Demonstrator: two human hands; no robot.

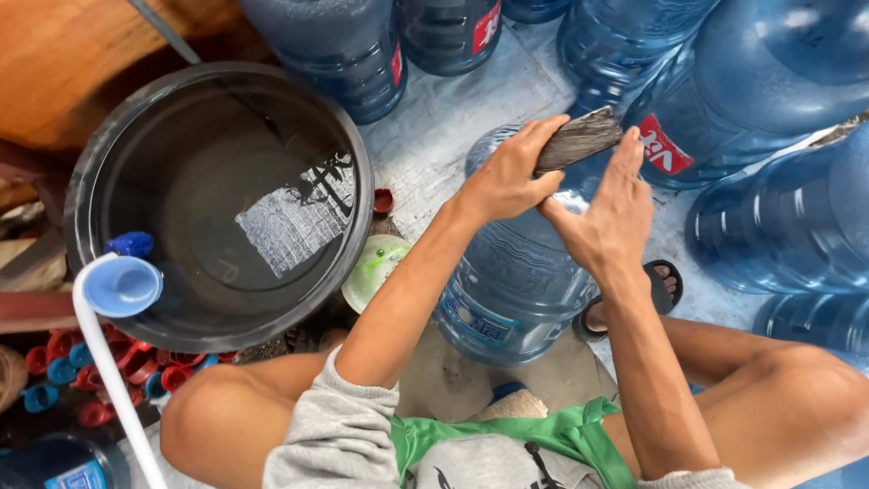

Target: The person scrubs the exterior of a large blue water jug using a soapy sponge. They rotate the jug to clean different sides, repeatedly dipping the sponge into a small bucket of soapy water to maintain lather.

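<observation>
My left hand [509,177] grips the handle end of a dark, worn brush [579,138] held over the top of a large blue water jug [516,281] that stands between my knees. My right hand [608,213] presses flat against the brush and the jug's shoulder, fingers stretched upward. The jug's neck is hidden behind my hands.
A big dark basin of water [222,204] sits at left, with a white pipe and blue funnel [119,288] on its rim. Several blue jugs [769,100] crowd the back and right. Red and blue caps [90,371] lie lower left. A round green-white lid [373,269] rests beside the basin.
</observation>
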